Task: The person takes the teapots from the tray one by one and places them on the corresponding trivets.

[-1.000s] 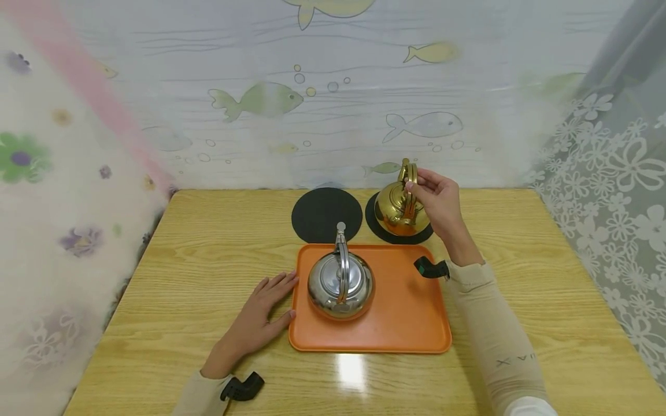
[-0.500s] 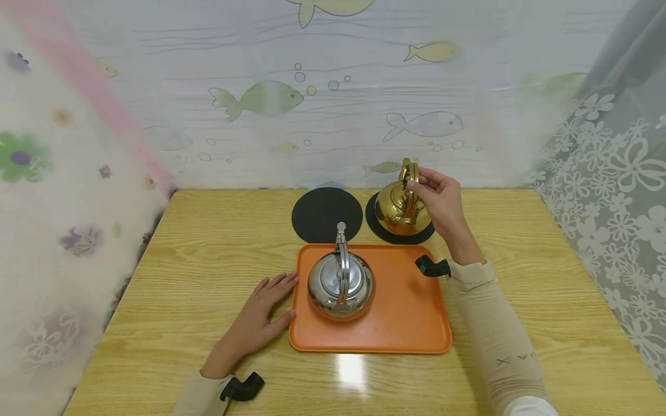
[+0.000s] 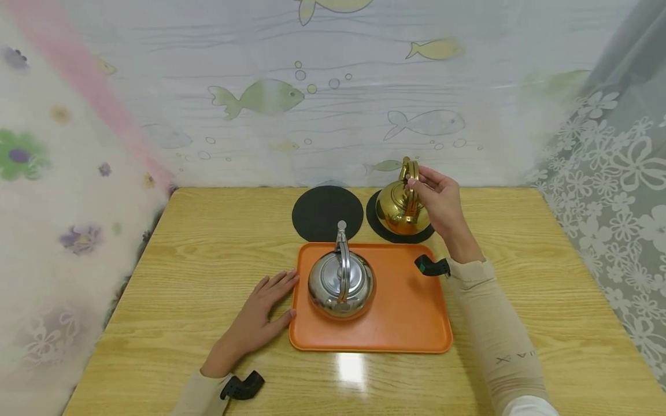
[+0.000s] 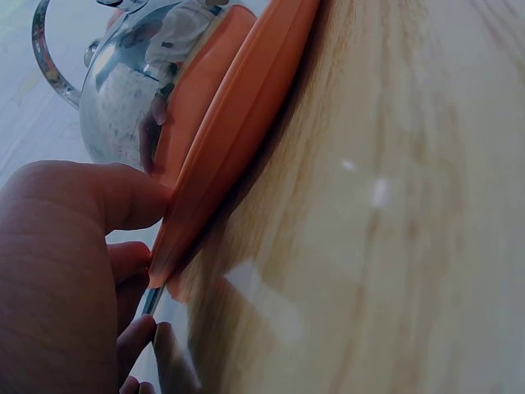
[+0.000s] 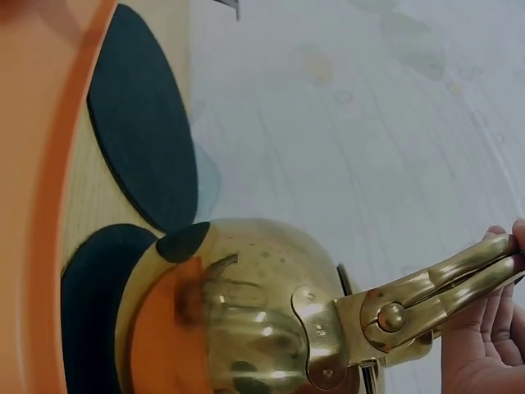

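A gold kettle [image 3: 396, 207] stands upright on the right black round mat [image 3: 378, 230] at the back of the table. My right hand [image 3: 442, 202] grips its raised handle from the right; in the right wrist view the handle [image 5: 435, 287] runs into the fingers. A silver kettle [image 3: 333, 286] sits on the left half of an orange tray [image 3: 411, 323], its handle up. My left hand [image 3: 260, 315] lies at the tray's left edge, fingers extended, with thumb and fingertips touching the rim. The left wrist view shows the thumb against the tray's side [image 4: 221, 148].
Another black round mat [image 3: 326, 214] lies behind the tray, left of the gold kettle's mat. The wooden table [image 3: 208, 231] ends at a fish-patterned curtain [image 3: 333, 127] close behind the mats. Flowered curtains hang at both sides.
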Demonstrator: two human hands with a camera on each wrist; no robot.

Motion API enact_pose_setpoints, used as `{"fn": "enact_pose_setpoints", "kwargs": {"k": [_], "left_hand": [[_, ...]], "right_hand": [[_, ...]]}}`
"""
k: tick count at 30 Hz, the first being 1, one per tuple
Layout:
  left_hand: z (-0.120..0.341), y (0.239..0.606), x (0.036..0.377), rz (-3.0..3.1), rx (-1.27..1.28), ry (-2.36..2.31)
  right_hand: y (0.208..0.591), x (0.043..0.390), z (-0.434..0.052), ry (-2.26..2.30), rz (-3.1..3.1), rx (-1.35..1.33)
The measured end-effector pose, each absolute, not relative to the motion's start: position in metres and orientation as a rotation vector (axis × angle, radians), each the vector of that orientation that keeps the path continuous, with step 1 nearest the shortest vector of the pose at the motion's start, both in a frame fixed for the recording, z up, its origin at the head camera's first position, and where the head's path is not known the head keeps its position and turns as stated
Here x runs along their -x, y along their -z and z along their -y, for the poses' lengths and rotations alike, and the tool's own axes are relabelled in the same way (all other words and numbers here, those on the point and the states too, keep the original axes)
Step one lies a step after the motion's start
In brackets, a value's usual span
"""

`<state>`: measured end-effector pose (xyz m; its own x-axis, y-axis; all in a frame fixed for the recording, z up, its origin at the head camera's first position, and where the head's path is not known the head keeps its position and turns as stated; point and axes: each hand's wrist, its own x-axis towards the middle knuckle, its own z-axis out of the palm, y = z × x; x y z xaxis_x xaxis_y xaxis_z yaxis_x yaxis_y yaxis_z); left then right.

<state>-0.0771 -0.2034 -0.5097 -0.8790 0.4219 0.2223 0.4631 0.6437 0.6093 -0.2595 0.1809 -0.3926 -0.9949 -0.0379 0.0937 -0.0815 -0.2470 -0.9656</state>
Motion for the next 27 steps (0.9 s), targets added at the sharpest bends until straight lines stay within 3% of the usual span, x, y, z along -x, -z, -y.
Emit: {"fn": "enact_pose_setpoints", "kwargs": {"k": [27], "left_hand": [[0.2034, 0.5085, 0.0772, 2.792, 0.765, 1.050]], "right_hand": [[0.3928, 0.2633, -0.1838, -2.550, 1.925, -0.140]]}}
